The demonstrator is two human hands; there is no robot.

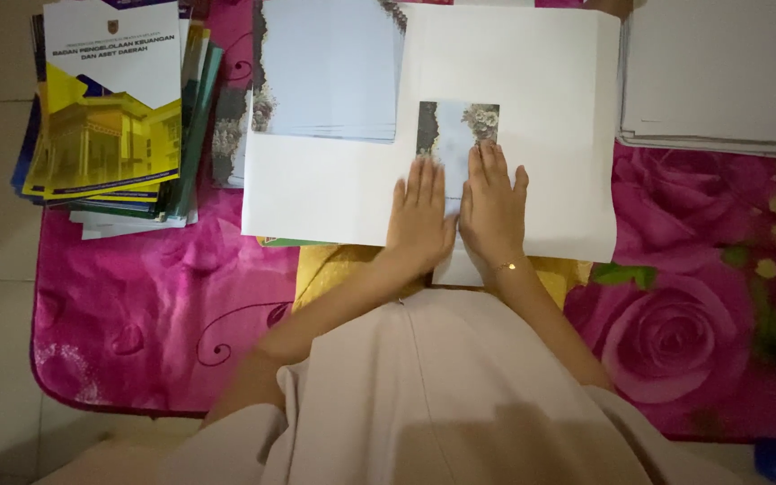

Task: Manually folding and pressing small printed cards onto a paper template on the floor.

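A small pale-blue card with dark floral edges (pixel 456 130) lies on a large white sheet (pixel 550 126). My left hand (pixel 419 216) and my right hand (pixel 493 205) press flat side by side on the card's near part, fingers together and stretched out. A thin gold bracelet (pixel 507 266) sits on my right wrist. Neither hand grips anything.
A stack of matching pale-blue cards (pixel 330 67) rests on the sheet's far left. A pile of booklets with a yellow-and-blue cover (pixel 114 99) sits at far left, a stack of white paper (pixel 720 72) at far right. All lie on a pink rose-patterned mat (pixel 136 305) over a tiled floor.
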